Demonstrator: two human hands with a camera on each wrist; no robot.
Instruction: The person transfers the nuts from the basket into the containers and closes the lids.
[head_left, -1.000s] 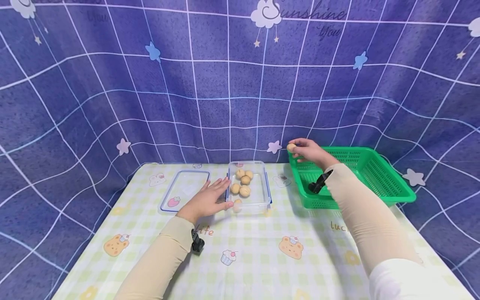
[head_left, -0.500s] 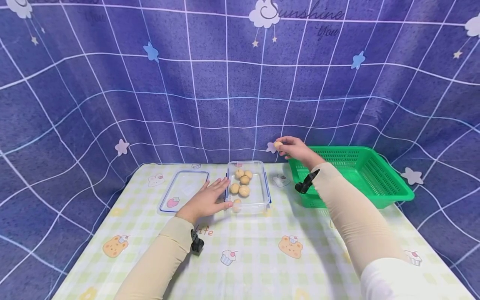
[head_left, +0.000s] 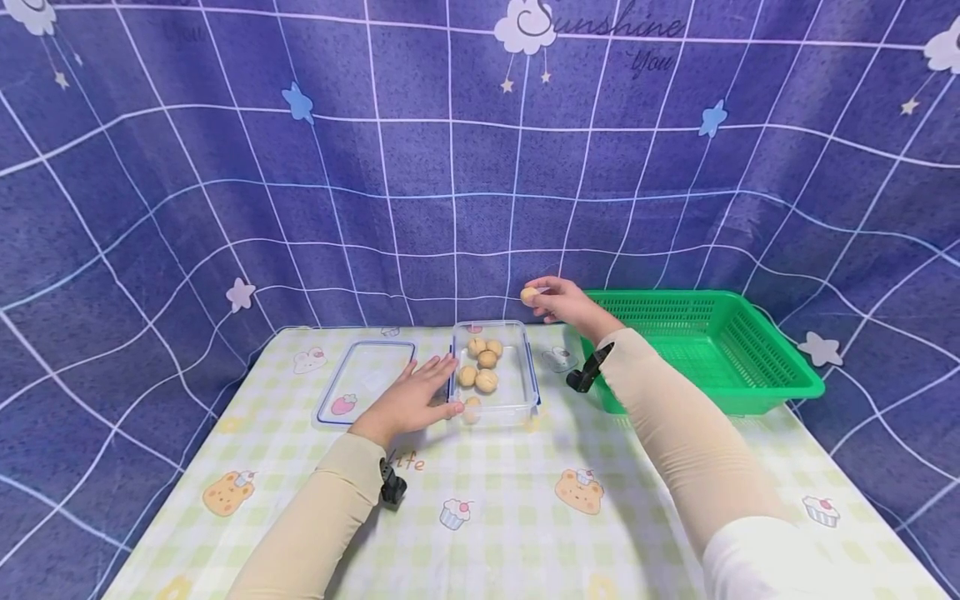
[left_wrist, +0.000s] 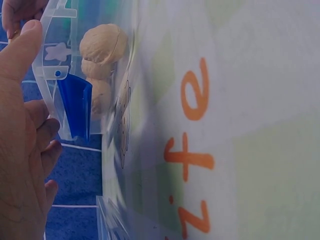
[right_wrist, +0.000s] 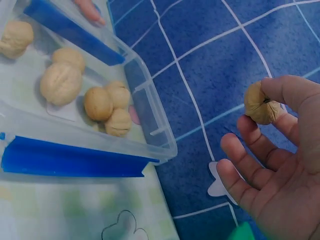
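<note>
A walnut (right_wrist: 262, 104) is pinched between the thumb and fingers of my right hand (head_left: 566, 303), held up to the right of a clear plastic box (head_left: 531, 379) with blue clips. Inside the box lie several more walnuts (head_left: 487, 382), grouped toward its left side. My left hand (head_left: 411, 400) has its fingers spread and straight, resting at the box's left wall. In the left wrist view, the left thumb (left_wrist: 22, 47) lies by the box's rim, near a blue clip (left_wrist: 76, 107).
A clear lid (head_left: 367, 379) with a blue seal lies left of the box. To the right stands a green plastic basket (head_left: 780, 385) with slotted walls. A checked cloth (head_left: 517, 533) covers the table, and a blue grid curtain (head_left: 420, 217) hangs behind it.
My right hand has moved left with the walnut, from over the green basket's left edge toward the clear box. My left hand has stayed at the box.
</note>
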